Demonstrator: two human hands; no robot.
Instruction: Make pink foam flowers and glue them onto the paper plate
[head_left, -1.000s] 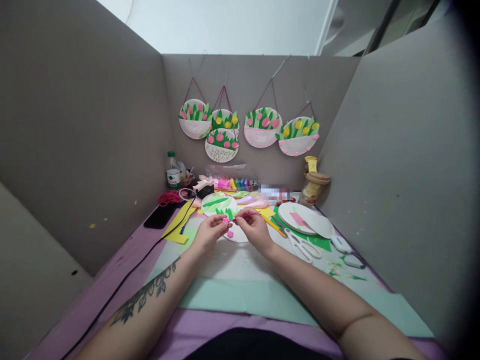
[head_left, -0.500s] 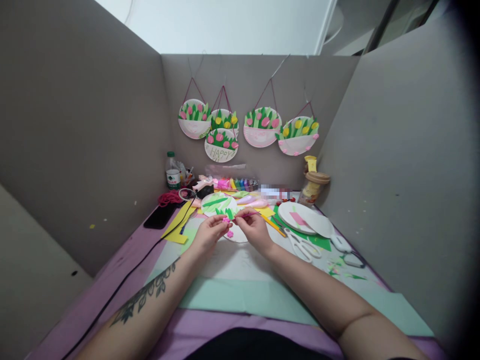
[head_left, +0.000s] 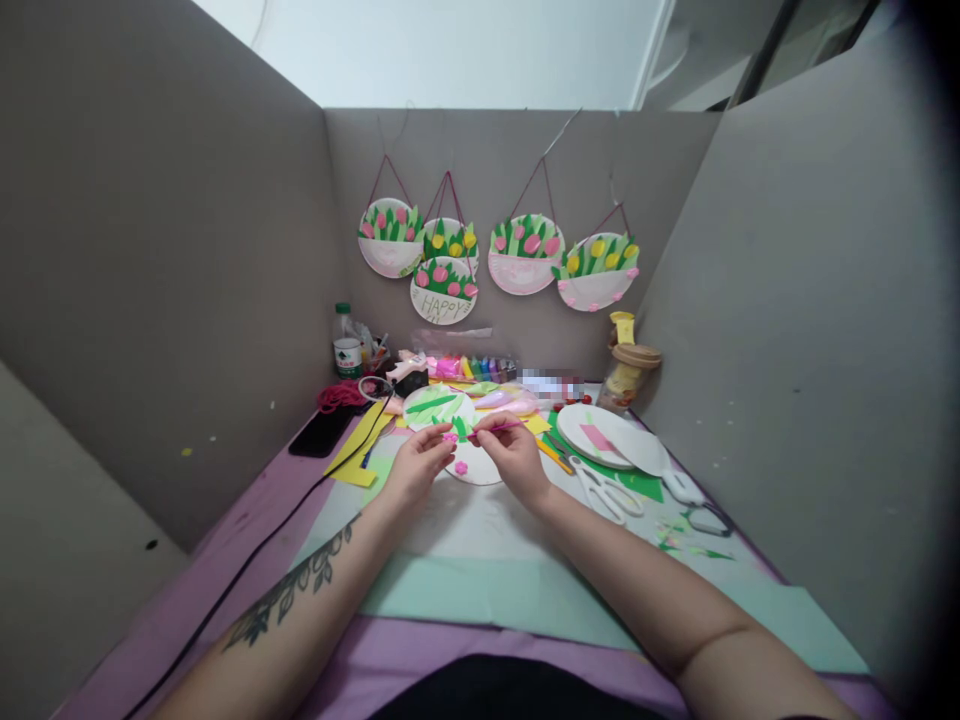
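Note:
My left hand (head_left: 420, 462) is closed in a pinch around a small pink flower (head_left: 450, 438), above the near plate's left rim. Facing it, my right hand (head_left: 514, 455) pinches a thin magenta stick (head_left: 501, 428) whose tip points toward that flower, with a small gap between them. Below both hands lies a white paper plate piece (head_left: 480, 470) with green paper leaves (head_left: 460, 427) at its far edge. A second pink flower (head_left: 461, 468) sits on its white surface. Just behind is another round plate (head_left: 420, 394) with green paper strips.
White-handled scissors (head_left: 600, 492), stacked white plates (head_left: 581, 415) and a hot glue gun (head_left: 679, 485) lie to the right. At left are a black phone (head_left: 319, 436), yellow paper (head_left: 349, 462) and a black cable (head_left: 285, 520). Several decorated plates (head_left: 525, 275) hang on the back wall.
My right hand has drawn slightly right with the magenta stick, widening the gap to the flower. My left hand stays about in place, its fingers a little looser.

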